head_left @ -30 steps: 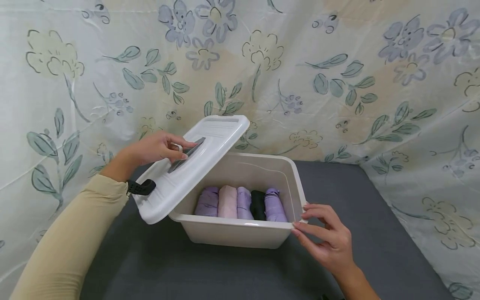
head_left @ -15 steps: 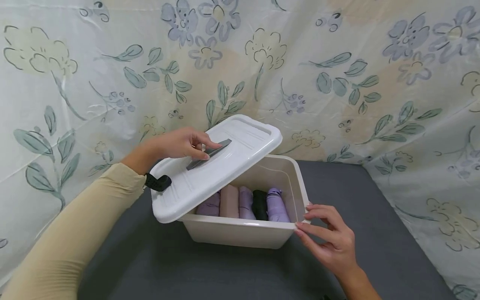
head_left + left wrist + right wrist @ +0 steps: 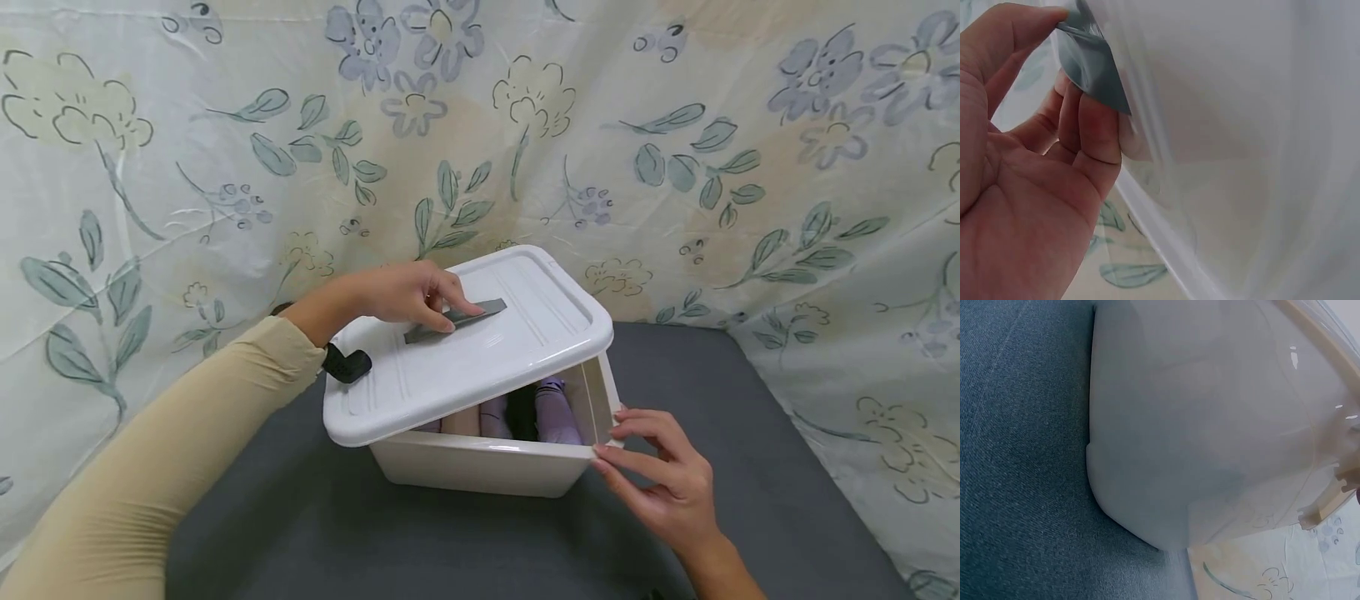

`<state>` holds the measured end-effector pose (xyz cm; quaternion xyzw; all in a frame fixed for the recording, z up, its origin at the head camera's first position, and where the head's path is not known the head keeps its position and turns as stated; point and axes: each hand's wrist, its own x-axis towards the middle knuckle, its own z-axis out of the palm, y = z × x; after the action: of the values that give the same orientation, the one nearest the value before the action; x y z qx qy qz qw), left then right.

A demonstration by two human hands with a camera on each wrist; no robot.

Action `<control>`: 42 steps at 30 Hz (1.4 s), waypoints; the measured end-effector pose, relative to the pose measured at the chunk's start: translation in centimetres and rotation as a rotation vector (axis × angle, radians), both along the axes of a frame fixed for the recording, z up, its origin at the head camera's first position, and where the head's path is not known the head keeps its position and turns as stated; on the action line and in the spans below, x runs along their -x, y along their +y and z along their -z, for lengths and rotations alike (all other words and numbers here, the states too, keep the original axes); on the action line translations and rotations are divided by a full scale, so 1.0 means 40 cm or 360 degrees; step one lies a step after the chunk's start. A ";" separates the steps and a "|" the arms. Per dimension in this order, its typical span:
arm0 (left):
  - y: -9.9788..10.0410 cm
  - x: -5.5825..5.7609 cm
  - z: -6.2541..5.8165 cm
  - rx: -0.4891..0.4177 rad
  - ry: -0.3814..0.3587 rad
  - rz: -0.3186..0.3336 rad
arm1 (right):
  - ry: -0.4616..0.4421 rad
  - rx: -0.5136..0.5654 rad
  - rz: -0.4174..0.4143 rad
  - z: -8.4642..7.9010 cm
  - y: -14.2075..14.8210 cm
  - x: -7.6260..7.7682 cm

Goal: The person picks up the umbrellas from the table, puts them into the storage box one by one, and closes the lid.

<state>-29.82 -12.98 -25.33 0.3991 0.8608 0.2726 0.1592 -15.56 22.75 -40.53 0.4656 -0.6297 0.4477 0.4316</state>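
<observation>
A white lid [image 3: 517, 333] lies tilted over a cream storage box [image 3: 480, 467], its right side raised and its left end reaching past the box. My left hand [image 3: 412, 296] grips the grey handle [image 3: 491, 308] on top of the lid; in the left wrist view the thumb and curled fingers close round that handle [image 3: 1094, 69]. At the box's front right corner, my right hand [image 3: 667, 475] pinches the rim between thumb and fingers. Rolled cloths show through the gap: a lilac roll [image 3: 555, 412], a black roll [image 3: 522, 412] and a pink roll [image 3: 461, 422]. The lid hides the others partly.
The box stands on a dark grey cloth surface [image 3: 360, 542]. A floral curtain [image 3: 675, 167] hangs behind and along the right side. In the right wrist view the box's side wall [image 3: 1197, 425] fills most of the frame.
My left hand has carried the lid rightward and lowered it over the box, covering more of the rolls. The right hand has stayed at the corner.
</observation>
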 end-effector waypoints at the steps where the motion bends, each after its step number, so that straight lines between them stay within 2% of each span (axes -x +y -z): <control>1: 0.006 -0.001 -0.001 0.0003 -0.0018 0.0011 | 0.0003 -0.0005 -0.0002 -0.001 0.000 0.000; 5: 0.028 -0.005 0.002 0.0022 -0.0067 0.0055 | 0.0018 -0.0021 -0.0016 -0.005 0.001 0.001; 21: 0.084 0.008 0.021 0.0139 -0.0085 0.0230 | -0.0005 0.0031 -0.0029 0.014 0.001 0.001; 27: 0.095 0.007 0.020 0.0194 -0.0055 0.0242 | 0.0076 0.0134 -0.0042 0.015 -0.007 0.008; 34: 0.105 0.009 0.026 0.0245 -0.0013 0.0289 | 0.0197 0.0368 -0.0111 -0.004 -0.021 0.014; 36: 0.106 0.009 0.027 0.0246 -0.0012 0.0300 | 0.0161 0.0386 -0.0072 -0.006 -0.022 0.014; 42: 0.113 0.006 0.031 0.0250 -0.0025 0.0306 | -0.0094 0.0286 0.0051 0.000 -0.020 0.010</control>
<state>-30.07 -8.47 -26.58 0.4639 0.8360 0.1909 0.2222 -15.96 21.94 -40.54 0.4015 -0.6069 0.5089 0.4599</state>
